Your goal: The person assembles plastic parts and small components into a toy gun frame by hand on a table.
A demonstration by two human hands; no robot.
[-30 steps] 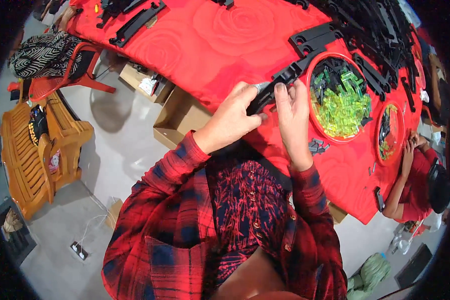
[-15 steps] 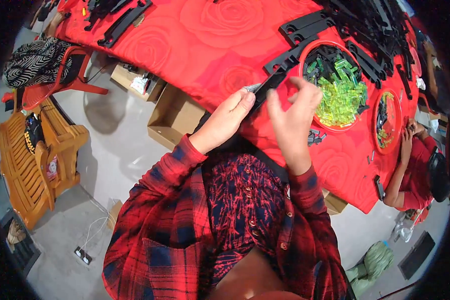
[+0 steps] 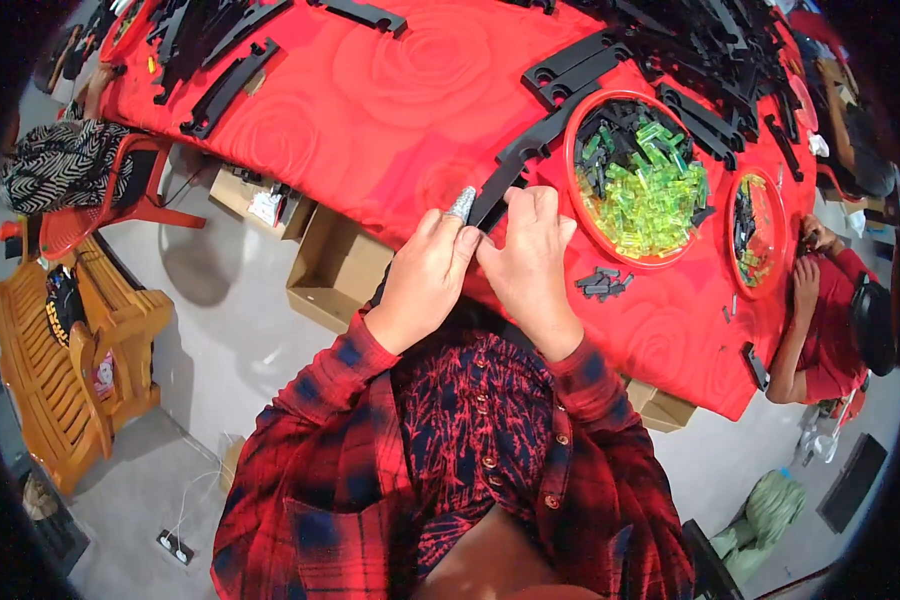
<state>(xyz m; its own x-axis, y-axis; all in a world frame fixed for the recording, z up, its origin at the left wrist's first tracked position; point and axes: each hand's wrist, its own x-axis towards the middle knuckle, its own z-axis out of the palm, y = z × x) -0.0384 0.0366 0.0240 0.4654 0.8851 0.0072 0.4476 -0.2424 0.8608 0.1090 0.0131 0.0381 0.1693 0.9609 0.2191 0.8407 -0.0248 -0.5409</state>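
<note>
My left hand (image 3: 422, 275) is closed around a long black plastic bar (image 3: 492, 198), held at the table's near edge. A silvery wrap (image 3: 462, 204) covers one of its fingertips. Bent over the bar's near end, the fingers of my right hand (image 3: 532, 262) press against it from the right; what lies under them is hidden. Another notched black bar (image 3: 550, 128) lies just beyond, lined up with the held one. To the right stands a round red bowl (image 3: 572, 190) of small translucent yellow-green pieces (image 3: 650, 205) and black pieces. A few loose small black pieces (image 3: 602, 284) lie in front of it.
A red rose-patterned cloth (image 3: 410, 60) covers the table. Black bars (image 3: 685, 50) are piled at the far right. A second red bowl (image 3: 781, 240) stands near a co-worker's hands (image 3: 808, 270). Below the left edge sits an open cardboard box (image 3: 335, 265).
My right hand, raised beside the bowl with fingers apart, has come down and left onto the bar. My left hand keeps its hold. The whole view has shifted slightly.
</note>
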